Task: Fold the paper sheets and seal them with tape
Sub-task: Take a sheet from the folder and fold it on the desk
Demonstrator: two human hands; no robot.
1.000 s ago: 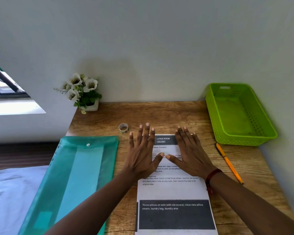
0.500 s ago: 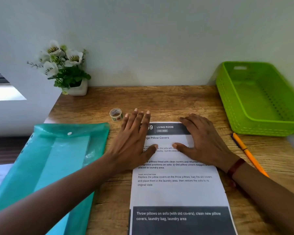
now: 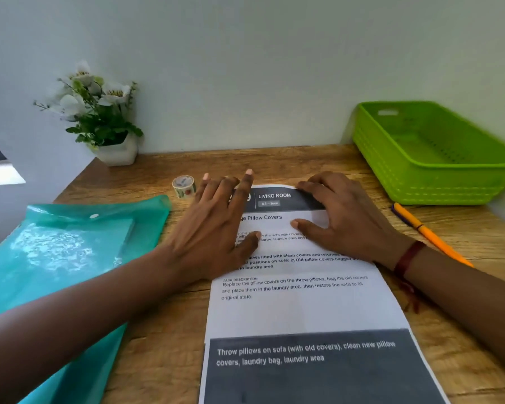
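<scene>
White printed paper sheet (image 3: 303, 310) lies flat on the wooden tabletop (image 3: 164, 345), running from the near edge up toward the middle, its dark "LIVING ROOM" header at the far end. My left hand (image 3: 216, 228) lies flat with straight, spread fingers, half on the sheet's left edge and half on the wood. My right hand (image 3: 347, 220) rests on the upper right part of the sheet, fingers arched with their tips on the header and thumb flat on the page; it presses rather than pinches. A small tape roll (image 3: 183, 186) stands just beyond my left fingertips. A teal plastic folder (image 3: 56, 258) lies along the left edge, and an orange pen (image 3: 429, 233) lies right of the sheet. A green basket (image 3: 420, 182) fills the far right corner, and a white flower pot (image 3: 118, 153) stands in the far left corner.
</scene>
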